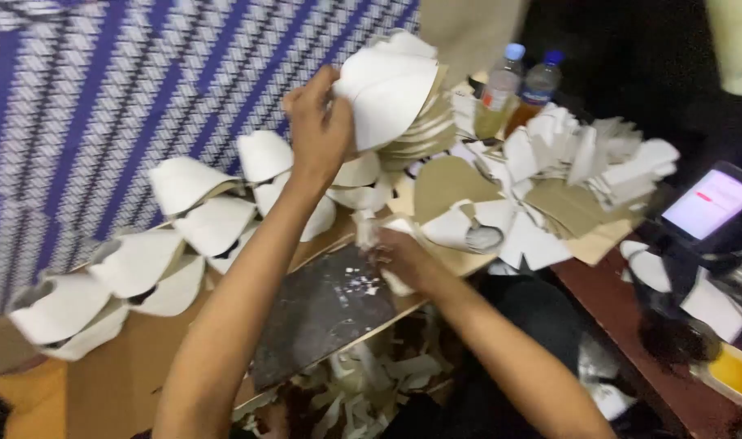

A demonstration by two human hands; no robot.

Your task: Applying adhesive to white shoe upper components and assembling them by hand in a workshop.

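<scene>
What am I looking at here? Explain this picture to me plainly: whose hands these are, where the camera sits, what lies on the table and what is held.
There is no machine here. One camera, worn on a person's head, looks down at that person's two bare hands.

The left hand is raised and grips a stack of curved white cut pieces. The right hand is lower, closed on a small white piece at the edge of a dark cutting slab.

On the wooden table a row of similar white curved pieces runs off to the left. To the right lie loose white and brown cut-outs, two plastic bottles and a lit phone. Paper scraps lie below the slab. A blue patterned cloth hangs behind.
</scene>
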